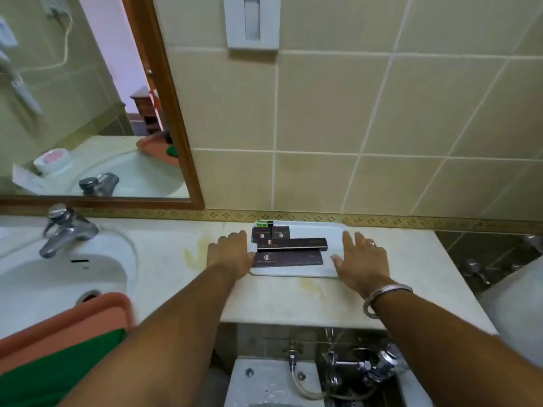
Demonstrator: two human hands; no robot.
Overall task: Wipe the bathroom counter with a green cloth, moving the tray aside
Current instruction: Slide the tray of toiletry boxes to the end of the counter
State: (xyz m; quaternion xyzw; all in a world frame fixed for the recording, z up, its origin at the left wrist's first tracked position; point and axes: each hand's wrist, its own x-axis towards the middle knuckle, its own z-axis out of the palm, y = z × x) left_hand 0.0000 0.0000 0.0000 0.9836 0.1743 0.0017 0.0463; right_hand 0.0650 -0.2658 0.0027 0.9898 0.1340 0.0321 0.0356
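Note:
A white tray (332, 230) lies flat on the beige counter (164, 277), against the back wall. It carries several dark boxes (289, 257) and a small green packet (263, 223). My left hand (230, 252) rests at the tray's left edge, fingers stretched out and thumb touching the rim. My right hand (363, 257), with a ring and a metal bangle on the wrist, lies over the right edge the same way. A green cloth (58, 374) shows at the bottom left, beside an orange item (73, 321), and neither hand touches it.
Yellowish stains (192, 255) mark the counter left of and in front of the tray. A white sink (58, 277) with a chrome tap (64, 227) is at the left. A mirror (88, 98) and a wall dispenser (252, 22) hang above. Pipes and valves (361, 368) sit below the counter's front edge.

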